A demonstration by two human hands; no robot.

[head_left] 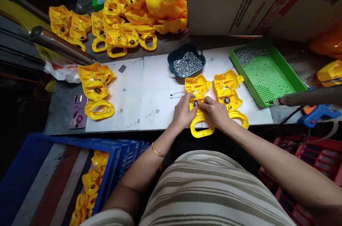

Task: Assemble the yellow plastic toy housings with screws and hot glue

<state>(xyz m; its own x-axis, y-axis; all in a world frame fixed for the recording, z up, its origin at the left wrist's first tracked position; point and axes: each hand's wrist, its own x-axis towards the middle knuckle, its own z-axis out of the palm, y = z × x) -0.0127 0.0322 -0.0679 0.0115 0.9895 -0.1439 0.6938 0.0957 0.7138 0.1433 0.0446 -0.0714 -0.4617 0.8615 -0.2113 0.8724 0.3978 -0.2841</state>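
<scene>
A yellow plastic shell half [198, 85] with a ring-shaped handle lies open-side up at the front edge of the white-covered table. My left hand [184, 110] grips the left side of this shell, its fingers curled over it. From the right, my right hand [214, 112] has its fingers together at a small round speaker [196, 103] inside the shell; the fingertips are partly hidden. Thin red wires [181, 93] trail out to the left. Just right of it lies a second yellow shell [228, 81], with a round speaker [227, 100] and wires in it.
Behind the shells stands a dark bowl [171, 62] of small metal parts. A green tray [278, 76] with screws is to the right, near a blue glue gun [319, 115]. Another yellow shell [92, 80] lies left. Many shells [160, 5] are heaped behind; blue crates [112, 158] stand below.
</scene>
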